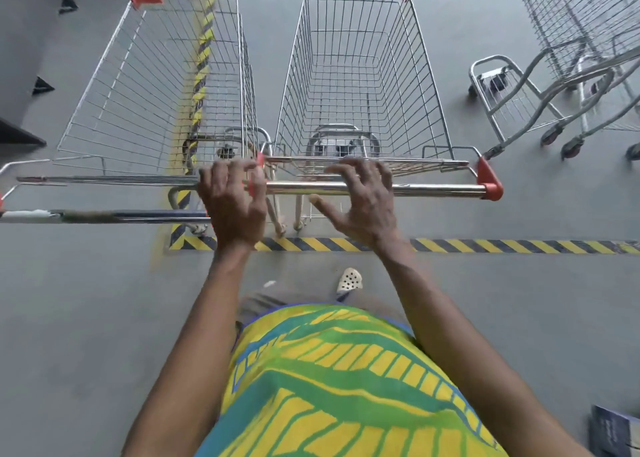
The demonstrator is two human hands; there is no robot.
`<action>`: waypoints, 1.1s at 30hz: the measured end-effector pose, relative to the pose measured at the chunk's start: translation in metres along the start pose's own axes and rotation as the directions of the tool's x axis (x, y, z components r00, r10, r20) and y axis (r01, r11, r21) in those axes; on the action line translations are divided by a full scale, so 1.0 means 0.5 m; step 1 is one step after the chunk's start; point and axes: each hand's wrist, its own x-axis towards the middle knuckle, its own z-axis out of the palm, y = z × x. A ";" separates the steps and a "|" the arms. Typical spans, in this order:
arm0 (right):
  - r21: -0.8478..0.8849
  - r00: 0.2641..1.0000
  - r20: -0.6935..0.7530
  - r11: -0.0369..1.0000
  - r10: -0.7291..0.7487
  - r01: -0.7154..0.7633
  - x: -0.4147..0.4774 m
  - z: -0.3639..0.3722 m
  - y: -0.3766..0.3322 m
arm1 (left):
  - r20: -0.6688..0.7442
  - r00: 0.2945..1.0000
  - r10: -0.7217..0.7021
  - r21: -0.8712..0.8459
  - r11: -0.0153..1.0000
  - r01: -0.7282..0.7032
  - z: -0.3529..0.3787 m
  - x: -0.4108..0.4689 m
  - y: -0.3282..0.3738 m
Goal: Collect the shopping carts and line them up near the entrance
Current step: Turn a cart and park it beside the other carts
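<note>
Two wire shopping carts stand side by side in front of me. The right cart (pixel 363 76) has a chrome handle bar (pixel 433 189) with red end caps. My left hand (pixel 232 202) grips the left end of that bar, fingers curled over it. My right hand (pixel 360 200) lies over the bar's middle, fingers bent over the top and thumb spread out below it. The left cart (pixel 156 82) stands close beside it, its own dark handle (pixel 104 216) reaching to the left edge.
More nested carts (pixel 571 76) stand at the upper right, wheels toward me. Yellow-black hazard tape (pixel 485 245) runs across the grey floor under the handles, and another strip (pixel 202 51) runs away under the left cart. A booklet (pixel 613 436) lies at the lower right.
</note>
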 end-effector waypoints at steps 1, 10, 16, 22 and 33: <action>0.024 0.998 0.020 0.998 -0.065 0.065 0.008 0.018 -0.044 | -0.039 0.998 -0.058 0.014 0.998 0.058 -0.025 0.003 -0.039; 0.309 0.909 0.194 0.902 -0.369 0.301 0.032 0.197 -0.352 | -0.017 0.986 -0.166 0.256 0.952 0.165 -0.165 0.046 -0.430; 0.232 0.928 0.299 0.960 -0.222 0.155 0.030 0.297 -0.442 | 0.091 0.989 -0.115 0.402 0.913 0.069 -0.164 0.078 -0.496; 0.069 0.972 0.232 0.997 -0.040 0.025 0.044 0.339 -0.449 | 0.120 0.992 -0.047 0.351 0.936 0.002 -0.165 0.092 -0.489; -0.035 0.990 0.139 0.999 0.029 -0.025 0.111 0.377 -0.434 | 0.172 0.984 -0.053 0.283 0.959 0.002 -0.133 0.169 -0.487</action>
